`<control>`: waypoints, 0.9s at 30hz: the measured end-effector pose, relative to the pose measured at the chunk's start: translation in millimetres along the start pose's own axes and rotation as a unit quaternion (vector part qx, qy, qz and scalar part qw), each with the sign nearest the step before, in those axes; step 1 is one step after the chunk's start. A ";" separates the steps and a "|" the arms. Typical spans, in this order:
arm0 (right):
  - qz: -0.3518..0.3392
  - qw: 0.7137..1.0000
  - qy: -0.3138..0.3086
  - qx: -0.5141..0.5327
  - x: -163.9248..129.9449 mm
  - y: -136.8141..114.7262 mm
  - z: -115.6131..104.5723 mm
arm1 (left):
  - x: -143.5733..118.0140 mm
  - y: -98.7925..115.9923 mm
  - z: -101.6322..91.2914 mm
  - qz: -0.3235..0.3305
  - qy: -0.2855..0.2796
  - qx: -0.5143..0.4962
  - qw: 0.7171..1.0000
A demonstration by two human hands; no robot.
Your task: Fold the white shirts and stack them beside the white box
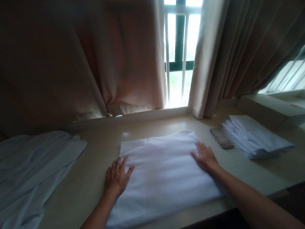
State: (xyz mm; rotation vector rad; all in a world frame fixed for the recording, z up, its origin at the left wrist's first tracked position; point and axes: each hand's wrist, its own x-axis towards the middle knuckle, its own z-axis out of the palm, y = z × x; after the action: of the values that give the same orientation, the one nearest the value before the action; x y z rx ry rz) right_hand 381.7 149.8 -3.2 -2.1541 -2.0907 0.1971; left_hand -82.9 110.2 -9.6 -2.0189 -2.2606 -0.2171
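A folded white cloth [163, 177] lies flat on the pale tabletop in front of me. My left hand [118, 175] rests on its left edge, fingers stretched out and thumb pointing inward over the fabric. On the opposite edge lies my right hand [204, 156], its fingers also extended and the palm down. Neither hand grips the cloth. Its kind, whether sheet or garment, cannot be made out.
At the left a loose heap of white cloth [27, 175] spreads over the table [68, 193]. To the right sit a blurred-out flat object [222, 138], a folded white stack [255, 134] and a long pale box [275, 109]. Curtains [134, 59] hang behind, around a window [179, 37].
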 end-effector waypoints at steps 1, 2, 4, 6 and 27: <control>-0.001 1.000 0.001 0.002 0.0 -0.2 -0.2 | 0.1 0.6 -0.7 -0.002 0.000 -0.001 1.000; -0.001 1.000 0.001 0.005 0.0 -0.4 -0.5 | 0.2 1.2 -1.5 -0.003 0.000 -0.002 1.000; 0.000 1.000 0.000 0.007 -0.3 -0.8 -1.5 | 0.0 1.9 -3.1 -0.005 -0.001 -0.007 1.000; 0.003 1.000 -0.005 0.006 -0.6 -1.2 -2.8 | -1.1 2.4 -4.4 -0.005 -0.005 -0.011 1.000; -0.203 0.979 0.004 -0.018 17.2 -74.5 -47.4 | 18.2 65.5 -41.1 0.070 -0.028 -0.058 0.995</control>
State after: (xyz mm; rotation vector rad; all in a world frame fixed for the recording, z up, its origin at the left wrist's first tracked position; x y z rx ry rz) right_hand 317.8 168.9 57.2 -1.6877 -2.4826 0.1057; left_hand -20.7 127.9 36.4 -2.2577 -2.1736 -0.2896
